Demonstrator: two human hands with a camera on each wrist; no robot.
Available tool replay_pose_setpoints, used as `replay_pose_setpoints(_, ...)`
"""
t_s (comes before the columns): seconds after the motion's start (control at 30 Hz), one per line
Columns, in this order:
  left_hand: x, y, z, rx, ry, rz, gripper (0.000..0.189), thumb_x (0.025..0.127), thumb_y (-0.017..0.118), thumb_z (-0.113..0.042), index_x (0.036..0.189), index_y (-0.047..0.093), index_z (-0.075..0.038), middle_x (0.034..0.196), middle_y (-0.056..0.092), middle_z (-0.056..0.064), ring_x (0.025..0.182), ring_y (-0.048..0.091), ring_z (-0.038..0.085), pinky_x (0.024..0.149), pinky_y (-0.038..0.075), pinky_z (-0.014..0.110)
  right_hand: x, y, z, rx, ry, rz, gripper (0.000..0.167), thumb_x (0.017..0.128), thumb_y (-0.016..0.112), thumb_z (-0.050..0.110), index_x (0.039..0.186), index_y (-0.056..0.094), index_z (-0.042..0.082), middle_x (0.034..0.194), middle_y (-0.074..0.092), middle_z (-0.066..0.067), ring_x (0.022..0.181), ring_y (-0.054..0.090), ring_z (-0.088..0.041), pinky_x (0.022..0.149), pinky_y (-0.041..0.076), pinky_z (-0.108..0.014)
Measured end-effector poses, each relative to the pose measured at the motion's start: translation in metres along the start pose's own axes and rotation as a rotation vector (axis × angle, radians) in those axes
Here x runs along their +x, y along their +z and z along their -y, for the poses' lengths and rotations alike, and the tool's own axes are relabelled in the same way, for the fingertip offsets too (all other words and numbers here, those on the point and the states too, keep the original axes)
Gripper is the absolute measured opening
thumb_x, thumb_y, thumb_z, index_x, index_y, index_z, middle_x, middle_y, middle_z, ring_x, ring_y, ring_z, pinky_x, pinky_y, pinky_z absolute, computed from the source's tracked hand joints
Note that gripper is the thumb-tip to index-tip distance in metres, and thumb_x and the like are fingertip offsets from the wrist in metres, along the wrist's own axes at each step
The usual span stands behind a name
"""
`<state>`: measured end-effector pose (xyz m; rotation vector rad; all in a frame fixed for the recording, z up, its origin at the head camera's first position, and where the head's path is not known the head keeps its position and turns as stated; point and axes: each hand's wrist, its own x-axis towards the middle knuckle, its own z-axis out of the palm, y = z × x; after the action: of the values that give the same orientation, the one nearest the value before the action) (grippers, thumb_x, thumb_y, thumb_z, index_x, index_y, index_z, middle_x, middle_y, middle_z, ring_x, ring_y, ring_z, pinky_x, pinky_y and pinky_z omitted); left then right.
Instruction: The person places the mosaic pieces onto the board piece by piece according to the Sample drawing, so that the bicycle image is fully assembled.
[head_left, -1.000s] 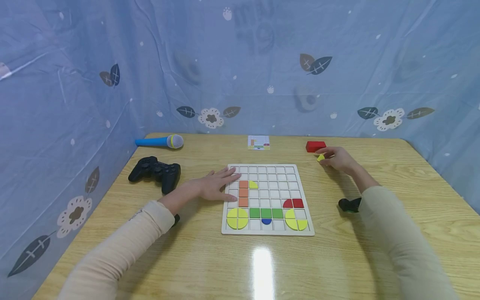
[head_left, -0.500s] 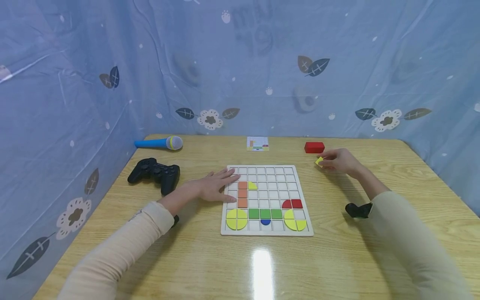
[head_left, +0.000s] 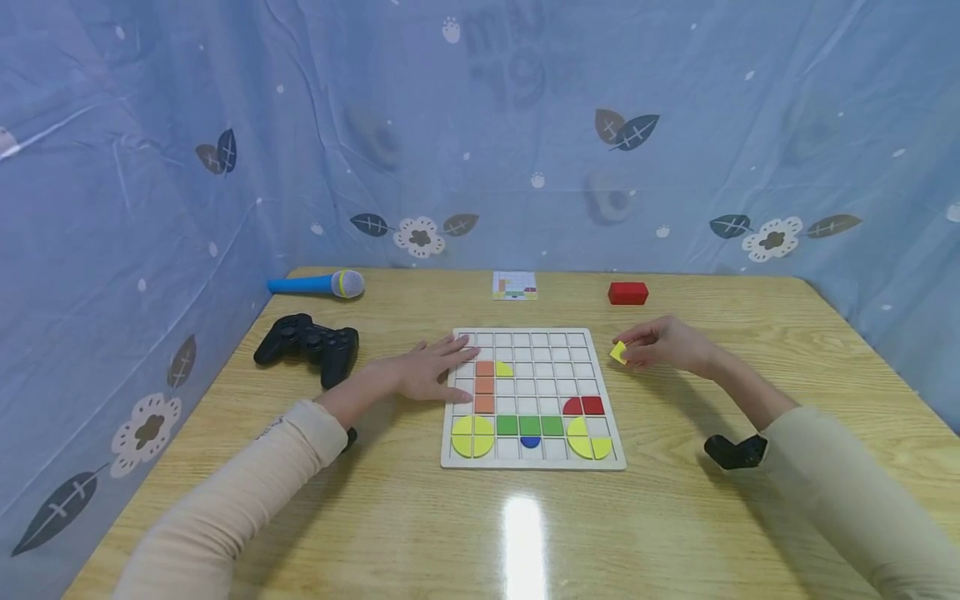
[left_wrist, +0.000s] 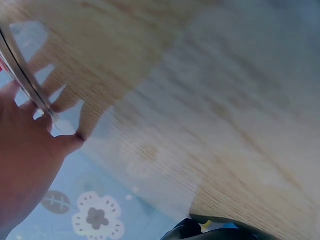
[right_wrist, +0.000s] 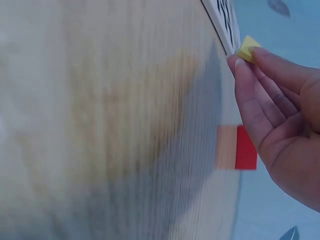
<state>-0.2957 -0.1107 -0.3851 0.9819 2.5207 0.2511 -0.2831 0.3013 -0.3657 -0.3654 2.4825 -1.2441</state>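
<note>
My left hand (head_left: 423, 372) rests with spread fingers on the left edge of a white grid board (head_left: 532, 466). Between thumb and fingertips of my right hand (head_left: 671, 346) is a small yellow tile (head_left: 618, 352), just off the board's upper right edge. The right wrist view shows the yellow tile (right_wrist: 247, 49) pinched with one corner pointing up. On the board sit orange squares (head_left: 485, 386), a yellow quarter circle (head_left: 503, 370), green squares (head_left: 529, 426), a blue half circle (head_left: 531, 442), red tiles (head_left: 592, 406) and yellow pieces forming a full circle (head_left: 462, 426) and a three-quarter one (head_left: 578, 433).
A red block (head_left: 628, 293) stands behind my right hand. At the table's back lies a printed card (head_left: 514, 285) with a coloured pattern. A blue toy microphone (head_left: 307, 285) and a black game controller (head_left: 311, 343) lie on the left. A blue curtain (head_left: 540, 150) hangs behind.
My right hand has drawn away from the red block, leftward and nearer to me, carrying the yellow tile toward the board. The left hand has kept its place on the board's edge.
</note>
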Motion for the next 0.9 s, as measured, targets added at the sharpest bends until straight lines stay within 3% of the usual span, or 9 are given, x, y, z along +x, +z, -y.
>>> replay_pose_setpoints(0.1,0.001,0.000,0.000,0.008,-0.009,-0.001,0.085,0.090,0.049,-0.063,0.155,0.010,-0.025,0.159,-0.003,0.001,0.143,-0.008,0.022,0.111,0.000,0.053,-0.005,0.007,0.006,-0.018,0.005,0.017,0.036,0.090,0.068,0.013,0.118,0.061,-0.009,0.095,0.069,-0.012,0.084,0.066,-0.023,0.074,0.055,-0.034)
replay_pose_setpoints(0.5,0.001,0.000,0.001,0.003,-0.006,0.007,0.085,0.090,0.049,-0.063,0.155,0.010,-0.025,0.159,-0.003,0.002,0.143,-0.009,0.022,0.111,0.000,0.055,-0.019,0.033,0.017,0.045,-0.038,0.180,0.035,0.089,0.068,0.009,0.117,0.062,-0.010,0.103,0.068,-0.014,0.083,0.066,-0.023,0.075,0.055,-0.034)
replay_pose_setpoints(0.9,0.000,0.001,0.000,0.008,0.007,0.010,0.084,0.091,0.050,-0.060,0.155,0.009,-0.023,0.159,-0.003,0.003,0.143,-0.008,0.024,0.110,0.000,0.056,-0.029,0.054,0.025,0.031,-0.024,0.212,0.026,0.085,0.072,0.011,0.107,0.070,-0.002,0.086,0.069,-0.010,0.071,0.061,-0.021,0.063,0.054,-0.030)
